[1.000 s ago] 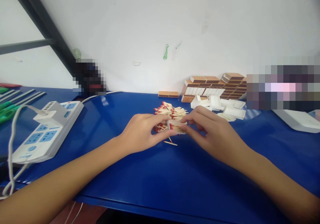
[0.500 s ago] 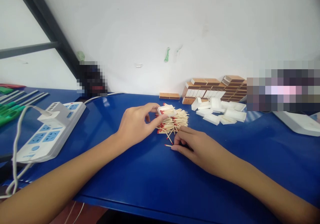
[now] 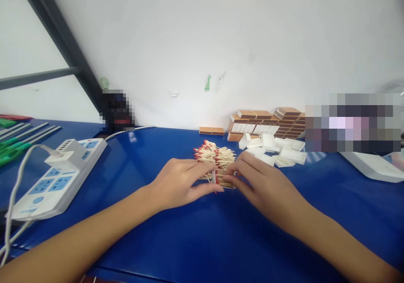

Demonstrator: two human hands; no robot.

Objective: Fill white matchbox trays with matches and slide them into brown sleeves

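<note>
In the head view, my left hand [image 3: 179,183] grips a small white matchbox tray [image 3: 213,176] between thumb and fingers, low over the blue table. Red-headed matchsticks [image 3: 222,180] lie lengthwise in the tray, heads towards the left. My right hand [image 3: 263,184] is closed in a pinch over the tray's right part, its fingertips at the matchsticks; the one it pinches is mostly hidden. Just behind both hands spreads a loose pile of matches [image 3: 215,153], red heads mostly to the left.
White empty trays [image 3: 292,154] lie heaped at right, before stacked brown matchboxes [image 3: 252,123] along the wall. Two brown boxes [image 3: 211,130] sit end to end nearby. A power strip [image 3: 59,182] with a white cable occupies the left, beside green-handled tools [image 3: 15,148].
My left hand has brought the tray down and nearer, off the pile. My right hand has lifted its matchstick from the table to the tray. The view has tilted slightly.
</note>
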